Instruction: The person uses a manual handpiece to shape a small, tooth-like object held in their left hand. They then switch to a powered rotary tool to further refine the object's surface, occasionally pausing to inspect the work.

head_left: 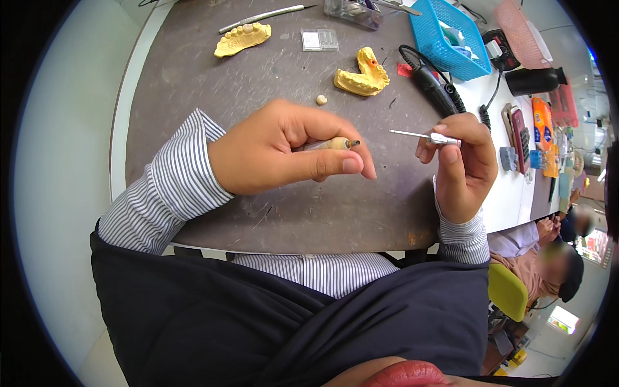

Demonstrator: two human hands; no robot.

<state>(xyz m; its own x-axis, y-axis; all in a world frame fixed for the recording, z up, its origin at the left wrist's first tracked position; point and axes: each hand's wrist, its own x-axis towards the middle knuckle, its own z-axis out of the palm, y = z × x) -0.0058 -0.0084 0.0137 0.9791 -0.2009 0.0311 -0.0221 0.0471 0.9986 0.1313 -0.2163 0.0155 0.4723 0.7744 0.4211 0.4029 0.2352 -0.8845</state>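
Note:
My left hand (290,145) is closed around a small piece with a rounded, tan end (336,143), from which a short dark metal tip sticks out toward the right. The rest of that piece is hidden in the palm. In a fingertip grip, my right hand (464,155) holds a small silver screwdriver (438,138), its thin shaft pointing left toward my left hand. The two are apart. Beyond my left hand, a small tooth crown (322,100) lies on the grey-brown table (206,90). Farther back sit two yellow plaster dental casts, one at left (242,40) and one at right (361,80).
A pen-like metal tool (264,18) and a small clear case (320,40) lie at the back. At right are a black handpiece (433,89) with a coiled cord, a blue basket (445,39) and a black bottle (535,81). Another person (525,258) sits at far right.

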